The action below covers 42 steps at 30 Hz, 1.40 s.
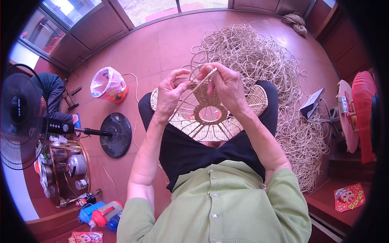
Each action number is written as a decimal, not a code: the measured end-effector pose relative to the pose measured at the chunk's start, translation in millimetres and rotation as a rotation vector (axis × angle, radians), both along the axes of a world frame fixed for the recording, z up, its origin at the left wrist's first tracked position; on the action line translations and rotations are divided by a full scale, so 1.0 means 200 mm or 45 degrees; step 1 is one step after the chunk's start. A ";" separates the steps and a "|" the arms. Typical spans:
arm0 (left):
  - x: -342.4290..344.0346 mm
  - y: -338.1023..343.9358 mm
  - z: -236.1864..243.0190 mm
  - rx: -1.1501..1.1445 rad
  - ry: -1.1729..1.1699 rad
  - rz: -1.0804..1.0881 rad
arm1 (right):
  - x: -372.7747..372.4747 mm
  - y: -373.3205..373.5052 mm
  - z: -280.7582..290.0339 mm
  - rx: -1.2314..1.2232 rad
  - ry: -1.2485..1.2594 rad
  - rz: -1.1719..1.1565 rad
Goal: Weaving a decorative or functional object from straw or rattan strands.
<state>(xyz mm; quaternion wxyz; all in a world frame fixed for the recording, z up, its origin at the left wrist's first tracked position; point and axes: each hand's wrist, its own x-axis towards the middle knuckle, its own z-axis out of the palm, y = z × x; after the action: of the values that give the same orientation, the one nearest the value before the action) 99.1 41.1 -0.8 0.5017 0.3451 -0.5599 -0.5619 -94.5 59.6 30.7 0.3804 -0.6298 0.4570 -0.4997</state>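
On my lap rests a wire-framed woven piece (201, 130), made of pale straw-coloured cord, with a darker braided ring (197, 114) around an open centre. From that ring a narrow woven section (207, 96) rises between my hands, with bare wire loops beyond it. My right hand (227, 86) is closed, pinching a pale cord (193, 90) at the top of this section. The same cord slants down past my left hand (172, 94), whose thumb and forefinger are closed on the work beside it. My fingers partly hide the exact grip.
A large heap of loose cord (251, 52) spreads ahead and to my right. Leftward stand a lined bin (108, 87), a fan (20, 111) with a round black base (116, 135), and a glass-shelved trolley (69, 170). A person's leg (54, 95) shows behind the fan. A red stool (363, 115) stands right.
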 end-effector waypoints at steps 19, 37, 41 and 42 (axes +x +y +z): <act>0.28 -0.20 -0.02 0.577 1.077 0.197 | 0.08 0.00 -0.15 -0.550 0.503 0.061; 1.06 0.67 0.53 0.091 0.090 0.666 | -0.02 0.00 0.01 -0.194 0.061 0.073; 0.34 0.28 0.12 0.142 -0.436 0.194 | -0.24 -0.03 -0.02 0.262 -0.289 0.035; 0.18 0.19 0.05 0.006 -0.398 0.176 | -0.25 -0.04 -0.02 0.276 -0.315 0.003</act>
<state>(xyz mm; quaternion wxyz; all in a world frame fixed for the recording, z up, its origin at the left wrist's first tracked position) 134.7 78.3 9.6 0.4451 0.4670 -0.6049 -0.4669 -144.2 52.0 27.2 0.5003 -0.5191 0.4572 -0.5208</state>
